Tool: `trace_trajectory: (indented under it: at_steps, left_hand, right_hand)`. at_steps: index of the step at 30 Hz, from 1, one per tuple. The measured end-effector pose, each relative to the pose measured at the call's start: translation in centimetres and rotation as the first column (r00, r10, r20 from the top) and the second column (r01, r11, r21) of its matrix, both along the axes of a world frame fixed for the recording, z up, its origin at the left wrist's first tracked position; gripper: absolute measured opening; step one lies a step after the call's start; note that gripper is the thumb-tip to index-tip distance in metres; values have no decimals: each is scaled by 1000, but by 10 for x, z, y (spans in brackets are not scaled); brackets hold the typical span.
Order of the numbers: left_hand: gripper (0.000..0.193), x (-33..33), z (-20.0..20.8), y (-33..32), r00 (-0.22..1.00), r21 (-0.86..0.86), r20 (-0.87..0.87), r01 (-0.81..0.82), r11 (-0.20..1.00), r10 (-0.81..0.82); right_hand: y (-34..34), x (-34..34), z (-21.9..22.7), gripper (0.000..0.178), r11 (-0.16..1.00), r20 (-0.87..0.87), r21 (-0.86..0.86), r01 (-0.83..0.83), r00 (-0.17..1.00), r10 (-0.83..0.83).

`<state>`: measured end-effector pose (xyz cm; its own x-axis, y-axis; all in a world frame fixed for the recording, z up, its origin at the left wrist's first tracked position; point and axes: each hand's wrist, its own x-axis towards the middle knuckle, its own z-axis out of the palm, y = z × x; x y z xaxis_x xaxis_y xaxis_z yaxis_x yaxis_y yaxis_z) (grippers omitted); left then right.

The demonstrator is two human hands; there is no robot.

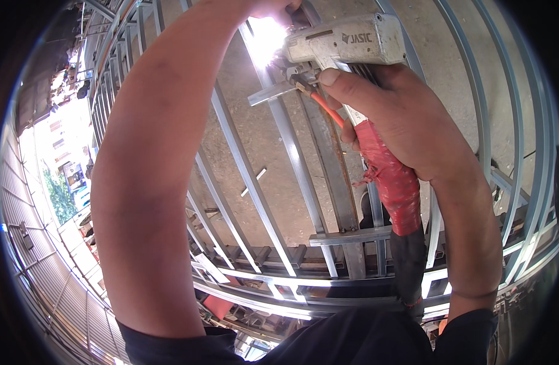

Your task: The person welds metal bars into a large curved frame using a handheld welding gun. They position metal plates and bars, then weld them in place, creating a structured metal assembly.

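My right hand (383, 103) is wrapped round the handle of a handheld welding gun (346, 42), with its thumb near the front. The gun has a scuffed off-white head and a grip bound in red tape (389, 176). An orange hose (328, 109) runs beside the grip. At the gun's nose, a blinding white glare (267, 39) covers part of a shiny metal bar (291, 146). My left arm reaches up past it to my left hand (274, 6), which is cut off by the top edge and close to the glare. Its fingers are mostly hidden.
Parallel metal bars form a large frame over the concrete floor (249, 207). Short crosspieces lie across the bars, one near the glare (272, 93) and another lower down (350, 236). A dark hose (408, 261) trails from the grip toward my body. Corrugated sheeting (30, 286) stands at left.
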<state>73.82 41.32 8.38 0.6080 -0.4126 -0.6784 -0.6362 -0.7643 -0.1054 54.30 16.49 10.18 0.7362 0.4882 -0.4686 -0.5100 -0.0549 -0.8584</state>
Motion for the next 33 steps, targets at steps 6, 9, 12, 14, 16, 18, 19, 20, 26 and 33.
trace_trajectory:
  at_steps: [6,9,12,14,16,18,19,20,26,33]
  left_hand:
    - [33,6,-5,3,1000,-22,-1,-27,999,27]
    - [33,9,-8,9,998,-52,5,-61,997,61]
    - [33,12,-16,24,986,-145,16,-160,976,164]
    - [33,7,-14,51,947,-298,44,-291,909,317]
    - [33,-2,6,88,867,-458,176,-347,819,466]
    - [35,-13,30,84,771,-466,471,-195,863,429]
    - [30,-40,45,102,728,-637,405,-209,742,553]
    - [26,-70,51,115,684,-787,312,-202,583,659]
    - [41,-294,-13,0,292,-804,-423,-558,-207,858]
    - [90,-386,-35,-131,259,-777,-252,-628,-36,932]
  right_hand:
    - [-2,0,2,44,1000,8,19,-3,1000,3]
    - [-3,0,5,47,1000,-33,6,17,999,-17]
    - [-7,-6,20,49,996,-49,-49,73,996,-75]
    - [-13,-8,33,49,995,-16,-59,86,996,-87]
    - [-24,-10,42,47,994,32,-40,97,995,-96]
    - [-39,-12,44,46,970,61,-90,228,973,-223]
    - [-45,-17,49,45,961,75,-90,263,964,-257]
    - [-50,-19,54,42,957,47,-76,281,959,-279]
    - [-110,-45,80,40,919,55,-216,329,944,-325]
    - [-159,-138,96,35,876,176,-251,412,909,-377]
